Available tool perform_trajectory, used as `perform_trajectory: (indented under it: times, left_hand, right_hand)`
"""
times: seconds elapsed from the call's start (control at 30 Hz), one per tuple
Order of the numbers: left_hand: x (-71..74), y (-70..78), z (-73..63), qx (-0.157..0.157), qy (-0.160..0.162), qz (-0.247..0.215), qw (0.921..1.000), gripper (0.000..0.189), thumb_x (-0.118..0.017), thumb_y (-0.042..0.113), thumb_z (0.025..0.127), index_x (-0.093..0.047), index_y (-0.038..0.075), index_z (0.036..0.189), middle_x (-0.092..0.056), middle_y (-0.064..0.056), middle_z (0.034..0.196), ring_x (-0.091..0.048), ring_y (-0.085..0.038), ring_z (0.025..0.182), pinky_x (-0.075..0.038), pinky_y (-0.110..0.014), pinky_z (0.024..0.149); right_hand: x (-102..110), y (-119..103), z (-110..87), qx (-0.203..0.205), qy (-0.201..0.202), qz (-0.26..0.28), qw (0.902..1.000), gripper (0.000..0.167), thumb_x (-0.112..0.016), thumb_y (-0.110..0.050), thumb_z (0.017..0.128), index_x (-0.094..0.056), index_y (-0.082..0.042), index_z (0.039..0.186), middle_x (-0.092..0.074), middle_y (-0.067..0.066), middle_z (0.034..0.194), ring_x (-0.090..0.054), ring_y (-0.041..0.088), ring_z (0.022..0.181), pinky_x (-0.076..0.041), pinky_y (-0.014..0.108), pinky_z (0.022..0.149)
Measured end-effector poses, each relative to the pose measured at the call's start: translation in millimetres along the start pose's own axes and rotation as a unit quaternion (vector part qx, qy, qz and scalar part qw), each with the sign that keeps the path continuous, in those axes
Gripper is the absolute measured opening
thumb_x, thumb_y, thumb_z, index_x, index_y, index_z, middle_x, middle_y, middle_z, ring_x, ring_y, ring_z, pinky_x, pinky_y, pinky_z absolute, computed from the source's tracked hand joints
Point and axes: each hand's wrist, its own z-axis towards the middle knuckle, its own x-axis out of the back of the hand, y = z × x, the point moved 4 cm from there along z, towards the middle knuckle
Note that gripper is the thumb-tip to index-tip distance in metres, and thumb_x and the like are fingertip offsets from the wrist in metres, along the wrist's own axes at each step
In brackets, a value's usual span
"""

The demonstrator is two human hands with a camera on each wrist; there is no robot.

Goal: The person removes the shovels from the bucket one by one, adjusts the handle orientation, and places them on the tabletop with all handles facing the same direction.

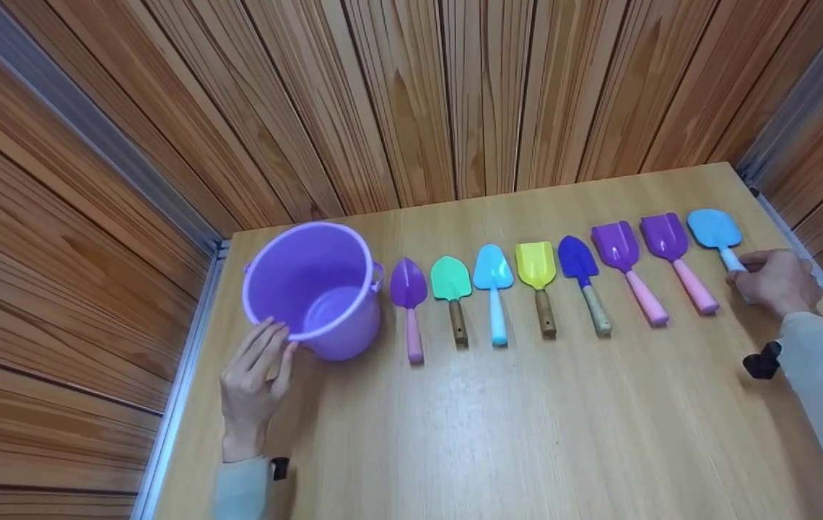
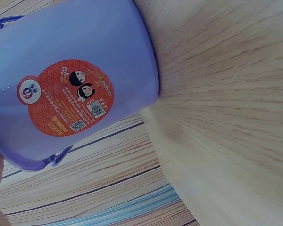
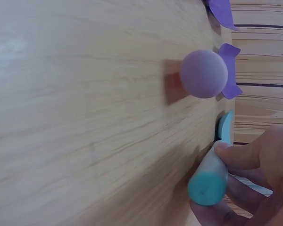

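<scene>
A purple bucket [image 1: 364,328] stands upright on the left side of the table, and my left hand [image 1: 251,379] grips its near rim. In the left wrist view a red label [image 2: 70,99] shows on the bucket's side. At the far right my right hand [image 1: 776,282] holds the handle of a light blue toy shovel [image 1: 715,227], thumb and fingers on either side of the handle [image 3: 208,181]. That shovel's blade points toward the back wall. Just left of it lies a purple shovel [image 1: 665,235] with a pink handle.
Several more toy shovels lie in a row between bucket and right hand: purple [image 1: 408,282], green [image 1: 451,278], light blue [image 1: 492,267], yellow [image 1: 536,263], dark blue [image 1: 577,256] and purple [image 1: 616,245]. Wood-panelled walls [image 1: 411,94] enclose the table [image 1: 484,433] at the back and sides.
</scene>
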Motion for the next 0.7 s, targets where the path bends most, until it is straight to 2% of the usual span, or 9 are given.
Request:
perform_trajectory:
  times: [0.07, 0.17, 0.37, 0.43, 0.57, 0.63, 0.7]
  left_hand:
    - [0.3, 0.1, 0.9, 0.000, -0.007, 0.008, 0.9999, 0.029, -0.070, 0.026, 0.105, -0.081, -0.001, 0.110, -0.081, -0.017, 0.112, -0.077, -0.041, 0.105, -0.053, -0.026, 0.116]
    - [0.7, 1.0, 3.0, -0.001, -0.021, 0.021, 0.9996, 0.029, -0.069, 0.025, 0.106, -0.080, -0.001, 0.111, -0.081, -0.017, 0.112, -0.077, -0.041, 0.106, -0.051, -0.023, 0.118]
    - [3.1, 5.0, 8.6, 0.005, -0.059, 0.039, 0.9975, 0.031, -0.065, 0.027, 0.109, -0.079, -0.001, 0.113, -0.080, -0.017, 0.113, -0.076, -0.040, 0.110, -0.056, -0.030, 0.114]
    - [4.0, 6.5, 10.8, 0.022, -0.076, 0.035, 0.9962, 0.028, -0.067, 0.024, 0.107, -0.079, 0.000, 0.115, -0.080, -0.018, 0.114, -0.075, -0.041, 0.112, -0.058, -0.035, 0.113]
    - [5.1, 10.0, 14.4, 0.066, -0.117, 0.021, 0.9907, 0.022, -0.077, 0.010, 0.098, -0.078, 0.001, 0.118, -0.079, -0.018, 0.118, -0.073, -0.042, 0.119, -0.061, -0.047, 0.109]
    - [5.0, 12.1, 16.3, 0.089, -0.138, 0.016, 0.9863, 0.027, -0.080, 0.007, 0.094, -0.077, 0.001, 0.120, -0.077, -0.018, 0.122, -0.070, -0.042, 0.124, -0.060, -0.054, 0.109]
    - [3.8, 14.1, 18.9, 0.109, -0.159, 0.017, 0.9811, 0.030, -0.081, 0.010, 0.093, -0.077, 0.002, 0.122, -0.076, -0.017, 0.128, -0.067, -0.043, 0.129, -0.057, -0.060, 0.111]
  right_hand:
    - [-0.7, 0.8, -1.5, 0.008, -0.002, -0.006, 0.9999, 0.062, -0.065, -0.034, 0.104, -0.055, 0.012, 0.144, -0.054, 0.039, 0.136, -0.048, 0.047, 0.109, -0.037, 0.046, 0.076]
    - [-1.6, 3.4, -3.1, 0.011, -0.004, -0.013, 0.9999, 0.063, -0.065, -0.036, 0.104, -0.054, 0.012, 0.145, -0.056, 0.039, 0.135, -0.049, 0.047, 0.109, -0.039, 0.042, 0.073]
    - [-2.3, 5.9, -2.9, 0.007, -0.032, -0.007, 0.9994, 0.068, -0.064, -0.039, 0.105, -0.049, 0.011, 0.148, -0.053, 0.038, 0.134, -0.049, 0.047, 0.109, -0.043, 0.042, 0.073]
    - [-2.2, 6.2, -2.3, 0.004, -0.041, -0.001, 0.9991, 0.070, -0.063, -0.041, 0.105, -0.047, 0.012, 0.150, -0.051, 0.039, 0.137, -0.047, 0.049, 0.113, -0.044, 0.043, 0.074]
    - [-0.9, 2.9, -0.9, -0.019, -0.035, 0.006, 0.9992, 0.074, -0.061, -0.042, 0.106, -0.043, 0.011, 0.153, -0.045, 0.040, 0.146, -0.046, 0.053, 0.120, -0.050, 0.043, 0.077]
    - [0.1, -2.0, -2.1, -0.024, -0.026, 0.004, 0.9994, 0.075, -0.057, -0.045, 0.107, -0.041, 0.011, 0.155, -0.042, 0.041, 0.149, -0.044, 0.056, 0.124, -0.054, 0.050, 0.080]
    - [1.1, -10.0, -4.6, -0.008, -0.021, -0.004, 0.9997, 0.078, -0.053, -0.050, 0.108, -0.040, 0.010, 0.157, -0.040, 0.042, 0.152, -0.041, 0.059, 0.128, -0.054, 0.062, 0.086]
